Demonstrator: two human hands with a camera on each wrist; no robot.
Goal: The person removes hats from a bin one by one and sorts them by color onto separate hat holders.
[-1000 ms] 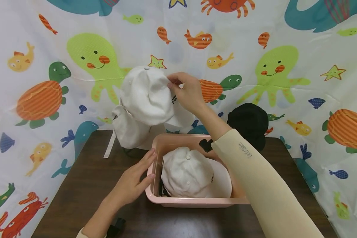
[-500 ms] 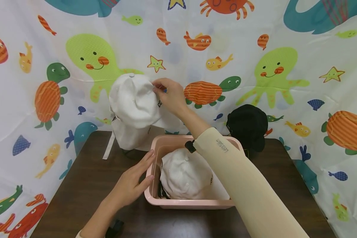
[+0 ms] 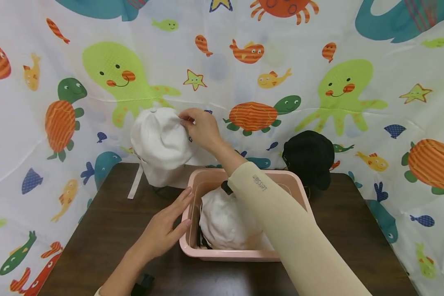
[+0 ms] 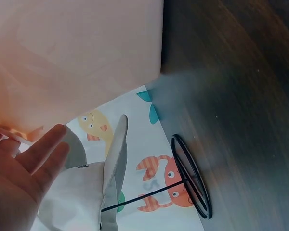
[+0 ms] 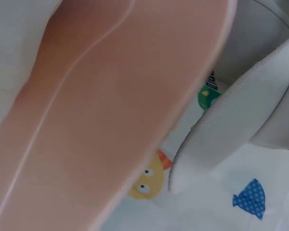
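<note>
At the back left, my right hand pinches the front of a white cap, just above its brim. This cap is over a second white cap and hides most of its crown. The left wrist view shows a black wire stand beneath a white cap. My left hand rests with extended fingers on the left rim of a pink basin. Inside the basin lies another white cap, partly covered by my right sleeve. The right wrist view catches a white cap brim beyond the basin wall.
A black cap stands at the back right, behind the basin's corner. A white strap hangs down at the left of the stacked caps. Behind the dark wooden table hangs a curtain printed with sea animals.
My right hand has moved left and down with the white cap, which now covers more of the cap behind it. My left hand stays at the basin rim.
</note>
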